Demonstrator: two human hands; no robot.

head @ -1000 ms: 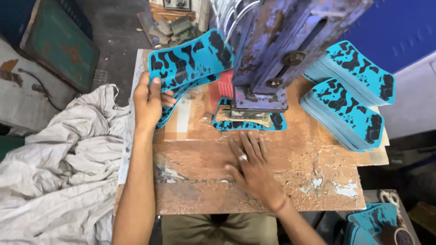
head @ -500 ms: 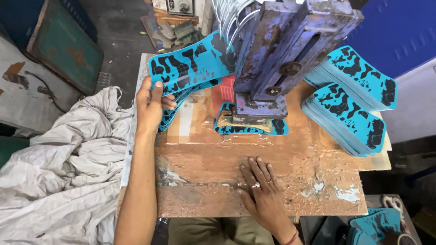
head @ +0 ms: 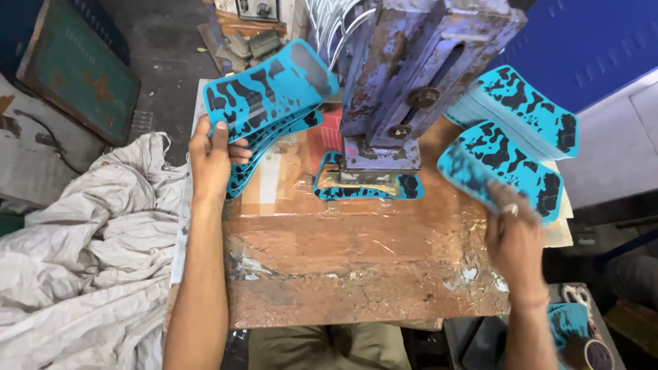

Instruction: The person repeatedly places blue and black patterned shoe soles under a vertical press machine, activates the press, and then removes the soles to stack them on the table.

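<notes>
Both my hands on stacks of blue-and-black patterned pieces at the press.

My left hand point(head: 211, 159) is closed on a fanned stack of patterned pieces point(head: 264, 103) at the bench's far left corner, thumb on top and fingers curled underneath, the stack lifted and tilted off the brown bench point(head: 356, 260). My right hand point(head: 513, 236) is at the right edge, its fingers against the near end of the nearer right stack point(head: 504, 171); it is blurred, so I cannot tell whether it grips or merely touches. A second stack point(head: 524, 109) lies just behind that one, toward the far right corner. One single piece point(head: 370, 186) lies flat under the purple press head point(head: 418, 75), in the middle of the far edge. A crumpled pale sack point(head: 82, 260) lies off the left edge.
</notes>
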